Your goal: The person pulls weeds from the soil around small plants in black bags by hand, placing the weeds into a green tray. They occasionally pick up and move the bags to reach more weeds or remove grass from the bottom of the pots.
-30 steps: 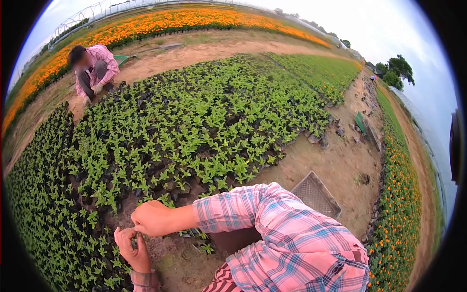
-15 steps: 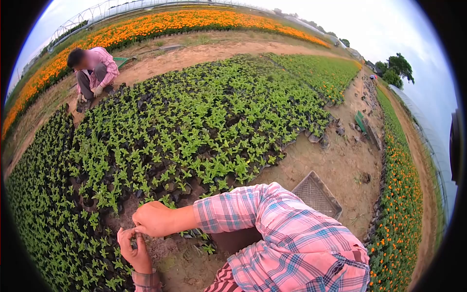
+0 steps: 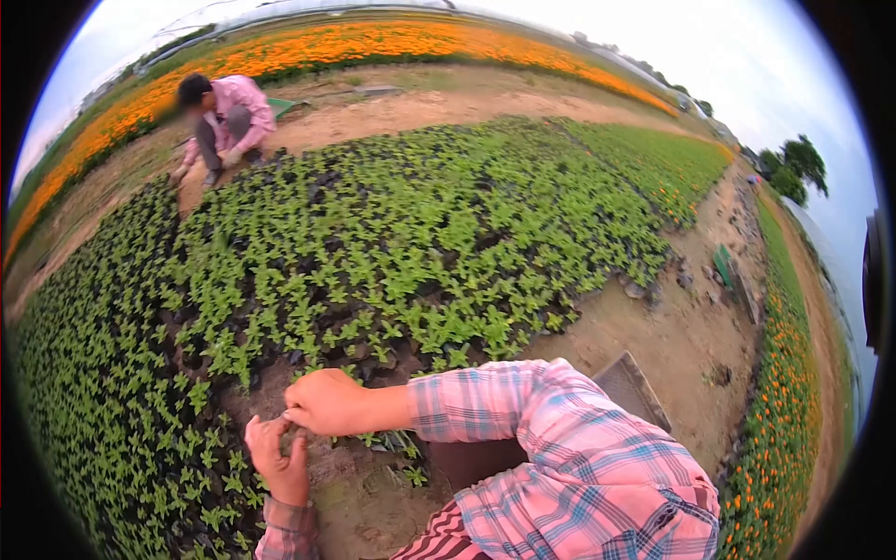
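Observation:
My right hand (image 3: 334, 403) reaches in from the right with its fingers curled closed, back of the hand upward. Just below it my left hand (image 3: 280, 459) has bent fingers, its index fingertip touching the fingertips of my right hand. Whatever may be pinched between them is too small or hidden to name. Both hands are above a patch of bare soil (image 3: 345, 485) beside rows of green seedlings (image 3: 420, 252) in black bags. A small seedling (image 3: 415, 476) lies or stands near my right wrist.
A dark crate (image 3: 635, 387) sits behind my right arm, partly covered by it. Across the seedling bed a person (image 3: 229, 126) in a pink shirt crouches with gloved hands low. Green trays (image 3: 723, 266) and orange flowers (image 3: 761, 411) border the dirt path at right.
The view has shifted, so the scene sits further right and slightly lower. My hands stay together at the fingertips. The other person's one hand has reached out to the left.

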A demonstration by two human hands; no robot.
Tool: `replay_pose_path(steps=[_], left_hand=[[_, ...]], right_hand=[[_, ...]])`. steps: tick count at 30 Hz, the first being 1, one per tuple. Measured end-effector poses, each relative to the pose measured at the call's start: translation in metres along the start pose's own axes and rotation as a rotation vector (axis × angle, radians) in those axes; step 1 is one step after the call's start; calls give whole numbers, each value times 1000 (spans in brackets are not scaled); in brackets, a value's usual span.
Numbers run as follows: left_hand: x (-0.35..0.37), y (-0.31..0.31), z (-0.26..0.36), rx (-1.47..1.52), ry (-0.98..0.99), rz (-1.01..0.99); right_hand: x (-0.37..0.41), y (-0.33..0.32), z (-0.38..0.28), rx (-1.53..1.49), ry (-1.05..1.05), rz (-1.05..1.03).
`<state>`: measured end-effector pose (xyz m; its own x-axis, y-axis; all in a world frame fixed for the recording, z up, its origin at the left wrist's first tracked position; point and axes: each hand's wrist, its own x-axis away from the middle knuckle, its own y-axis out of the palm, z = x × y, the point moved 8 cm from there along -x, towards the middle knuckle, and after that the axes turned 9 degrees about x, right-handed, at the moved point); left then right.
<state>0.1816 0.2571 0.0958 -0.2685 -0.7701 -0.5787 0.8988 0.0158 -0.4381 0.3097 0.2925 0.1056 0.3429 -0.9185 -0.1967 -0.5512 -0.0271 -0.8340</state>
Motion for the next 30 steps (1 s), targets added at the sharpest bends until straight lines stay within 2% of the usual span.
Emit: replay_pose_path(steps=[5, 11, 18, 20, 23, 30], left_hand=[[-2, -3, 1, -60, 103, 33], [-2, -11, -4, -81, 38, 42], [1, -10, -9, -37, 78, 17], [1, -11, -9, 22, 85, 23], [0, -6, -5, -32, 112, 11], [1, 3, -11, 54, 29, -16]], right_hand=[[-3, 6, 2, 24, -12, -79], [-2, 1, -8, -36, -34, -90], [-5, 3, -8, -35, -2, -107], [-5, 7, -10, 24, -86, -85], [-4, 13, -2, 24, -71, -44], [-4, 6, -4, 9, -33, -40]])
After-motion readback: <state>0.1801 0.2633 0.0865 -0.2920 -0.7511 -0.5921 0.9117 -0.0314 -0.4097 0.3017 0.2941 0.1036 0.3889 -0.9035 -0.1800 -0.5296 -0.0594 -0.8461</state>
